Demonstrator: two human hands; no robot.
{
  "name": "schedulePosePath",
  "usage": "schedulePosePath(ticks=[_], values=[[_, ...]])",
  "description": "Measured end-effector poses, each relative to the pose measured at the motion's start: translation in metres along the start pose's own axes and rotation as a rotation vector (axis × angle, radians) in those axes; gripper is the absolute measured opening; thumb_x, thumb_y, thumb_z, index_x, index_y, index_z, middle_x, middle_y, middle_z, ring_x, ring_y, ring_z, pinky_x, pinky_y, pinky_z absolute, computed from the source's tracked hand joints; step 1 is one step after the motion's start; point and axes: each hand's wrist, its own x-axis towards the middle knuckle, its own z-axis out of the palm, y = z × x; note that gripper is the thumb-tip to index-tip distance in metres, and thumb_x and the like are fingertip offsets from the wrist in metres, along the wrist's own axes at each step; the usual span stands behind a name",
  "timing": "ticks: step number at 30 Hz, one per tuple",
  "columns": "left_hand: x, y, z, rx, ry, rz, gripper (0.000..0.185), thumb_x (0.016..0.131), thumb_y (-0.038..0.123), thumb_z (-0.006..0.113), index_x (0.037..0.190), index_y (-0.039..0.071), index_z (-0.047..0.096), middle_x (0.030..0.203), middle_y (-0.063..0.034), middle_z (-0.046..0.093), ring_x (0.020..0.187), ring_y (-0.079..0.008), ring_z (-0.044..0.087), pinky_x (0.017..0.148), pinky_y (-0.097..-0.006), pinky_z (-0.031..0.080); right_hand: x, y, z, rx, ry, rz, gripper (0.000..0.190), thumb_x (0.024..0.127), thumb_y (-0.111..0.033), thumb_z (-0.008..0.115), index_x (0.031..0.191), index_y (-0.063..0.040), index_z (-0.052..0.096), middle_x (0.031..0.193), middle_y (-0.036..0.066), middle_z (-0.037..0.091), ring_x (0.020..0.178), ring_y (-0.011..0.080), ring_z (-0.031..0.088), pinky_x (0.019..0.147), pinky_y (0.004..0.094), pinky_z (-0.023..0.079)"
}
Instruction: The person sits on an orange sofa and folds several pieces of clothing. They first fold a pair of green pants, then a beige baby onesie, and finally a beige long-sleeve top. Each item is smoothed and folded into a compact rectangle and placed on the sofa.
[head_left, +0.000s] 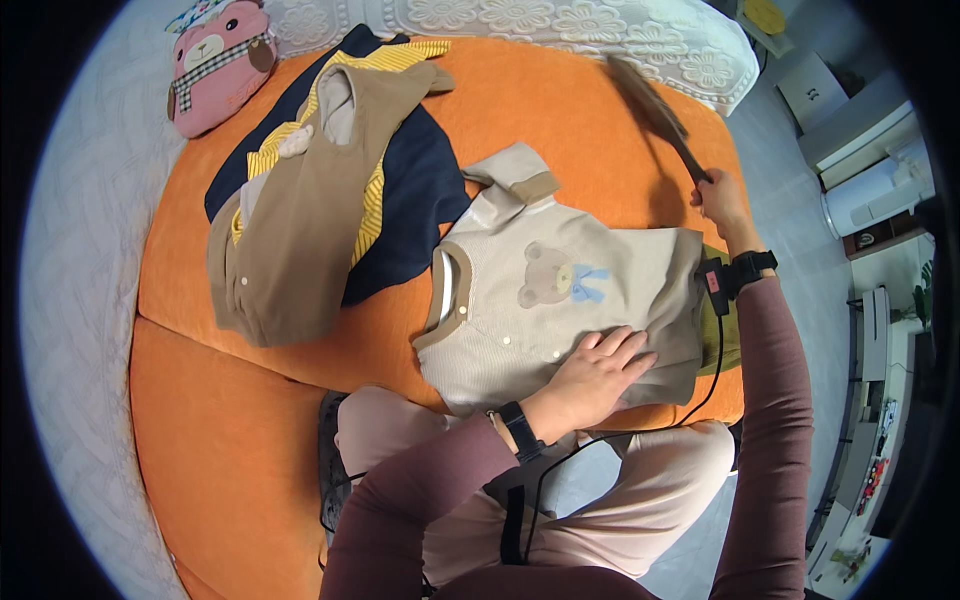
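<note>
My left hand (591, 384) lies flat on the lower part of a beige child's top (525, 337), which is spread out on the orange sofa seat. The top has a brown neckband, several small snaps and a bear with a blue bow on its front. In my right hand (724, 196) is the handle of a long brown brush (652, 97), raised at the far right. Motion blurs its head, and a shadow falls on the orange fabric below. An olive-green cloth (718, 334) shows from under the top's hem.
Left of the top lie a brown hooded garment (292, 247), yellow-striped cloth (371, 217) and a navy garment (420, 180). A pink bear-shaped cushion (217, 71) rests at the back left. White quilted lace (540, 19) covers the back edge. A black cable (709, 382) hangs from my right wrist.
</note>
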Motion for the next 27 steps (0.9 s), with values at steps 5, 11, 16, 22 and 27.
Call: schedulePosePath(ticks=[5,11,16,22,27], values=[[0.002,0.002,-0.004,-0.014,-0.029,-0.001,0.071,0.076,0.031,0.08,0.14,0.015,0.055,0.15,-0.0091,0.045,0.14,-0.0275,0.039,0.108,-0.0413,0.035,-0.016,-0.05,-0.004,0.193,0.055,-0.347,0.062,0.096,-0.009,0.061,0.151,0.003,0.036,0.154,0.021,0.043,0.133,0.0311,0.052,0.111,0.0369,0.042],[0.0,0.0,-0.001,0.079,-0.051,0.029,0.076,0.081,0.036,0.077,0.149,0.017,0.047,0.152,-0.008,0.042,0.141,-0.0264,0.038,0.108,-0.0435,0.033,-0.09,0.008,-0.059,-0.335,-0.184,-0.575,0.087,0.078,-0.011,0.071,0.154,-0.002,0.032,0.155,0.023,0.04,0.145,0.0367,0.037,0.118,0.0409,0.035],[-0.002,0.001,0.008,0.133,0.006,0.044,0.075,0.079,0.035,0.078,0.146,0.017,0.05,0.15,-0.0066,0.045,0.139,-0.0257,0.039,0.107,-0.0426,0.034,-0.126,0.061,-0.06,-0.703,-0.341,-0.307,0.1,0.065,-0.02,0.073,0.156,-0.011,0.032,0.149,0.018,0.045,0.139,0.0371,0.044,0.115,0.052,0.035],[-0.005,-0.003,0.009,0.095,-0.012,0.044,0.074,0.081,0.037,0.076,0.147,0.015,0.049,0.152,-0.009,0.043,0.141,-0.0277,0.038,0.11,-0.0435,0.033,-0.124,0.049,-0.041,-0.923,-0.336,-0.204,0.077,0.063,-0.019,0.071,0.137,-0.01,0.053,0.11,0.02,0.07,0.109,0.04,0.065,0.103,0.0504,0.046],[-0.006,-0.007,0.012,0.137,-0.008,0.062,0.076,0.083,0.036,0.075,0.15,0.018,0.045,0.154,-0.0078,0.042,0.142,-0.0267,0.037,0.11,-0.0429,0.033,-0.152,0.031,-0.109,-0.589,-0.554,-0.006,0.044,0.061,-0.018,0.076,0.101,0.001,0.074,0.096,0.02,0.075,0.09,0.0323,0.073,0.082,0.0399,0.056]])
